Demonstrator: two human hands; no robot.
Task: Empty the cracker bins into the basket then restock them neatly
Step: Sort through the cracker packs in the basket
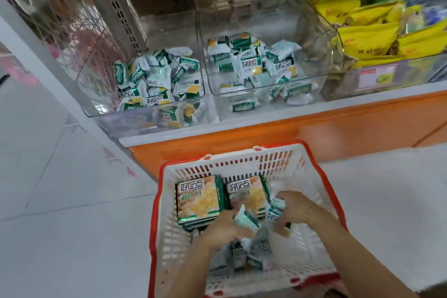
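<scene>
Foil packets (246, 219) sit clutched in left hand (223, 225) and right hand (294, 208) inside slotted basket (217, 164).

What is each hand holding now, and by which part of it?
The left hand grips a small cracker packet by its lower end; the right hand grips a second packet by its right side.

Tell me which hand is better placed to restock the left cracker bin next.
Probably the left hand: it grips a small packet and lies nearer the left bin; the right hand, also holding one, sits further right in the basket.
</scene>
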